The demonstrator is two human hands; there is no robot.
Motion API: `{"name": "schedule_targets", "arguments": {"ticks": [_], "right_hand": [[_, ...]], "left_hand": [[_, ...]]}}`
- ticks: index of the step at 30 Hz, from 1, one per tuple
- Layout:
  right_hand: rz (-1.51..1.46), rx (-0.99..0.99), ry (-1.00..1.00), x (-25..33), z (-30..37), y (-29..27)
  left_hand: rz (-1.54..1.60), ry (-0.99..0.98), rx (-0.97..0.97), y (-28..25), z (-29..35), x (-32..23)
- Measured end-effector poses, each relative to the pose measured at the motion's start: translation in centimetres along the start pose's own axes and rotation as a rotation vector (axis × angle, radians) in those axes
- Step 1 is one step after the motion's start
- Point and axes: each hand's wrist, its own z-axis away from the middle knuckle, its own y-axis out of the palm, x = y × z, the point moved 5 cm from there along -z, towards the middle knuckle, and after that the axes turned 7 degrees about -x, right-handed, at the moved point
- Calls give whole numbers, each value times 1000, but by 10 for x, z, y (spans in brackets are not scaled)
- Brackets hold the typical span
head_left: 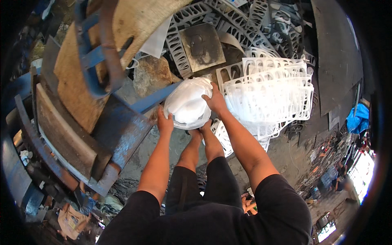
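Note:
Between my two hands is a bulging clear plastic bag (188,103) with white stuff inside, which I cannot make out. My left hand (165,121) grips its left lower side, the thumb against the plastic. On the upper right side my right hand (215,100) grips it, the fingertips partly hidden behind the bag. Both arms stretch out before me, and the bag is above my feet. Close to my right hand lies a stack of white cut-out sheets (269,96) with rows of oval holes.
To the left stands a blue metal frame (122,130) with a bar reaching toward the bag. A rock (152,75) and a stained square board (202,47) lie ahead. Grey perforated strips (177,49) are heaped at the far side. Dark sheets (337,53) lean at right, near a blue bag (357,118).

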Motion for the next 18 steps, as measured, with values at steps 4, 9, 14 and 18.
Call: {"name": "schedule_targets", "arguments": {"ticks": [4,9,14,18], "right_hand": [[69,-30,158,-8,33,-18],[-3,-36,55,19,72,-40],[-240,77,-42,140,117,-102],[-397,36,-190,235,119,-170]], "left_hand": [[-22,68,96,-28,42,4],[-47,396,131,-128,120,-107],[305,869,148,-251,183,-297],[413,941,-378,-321,143,-408]]}}
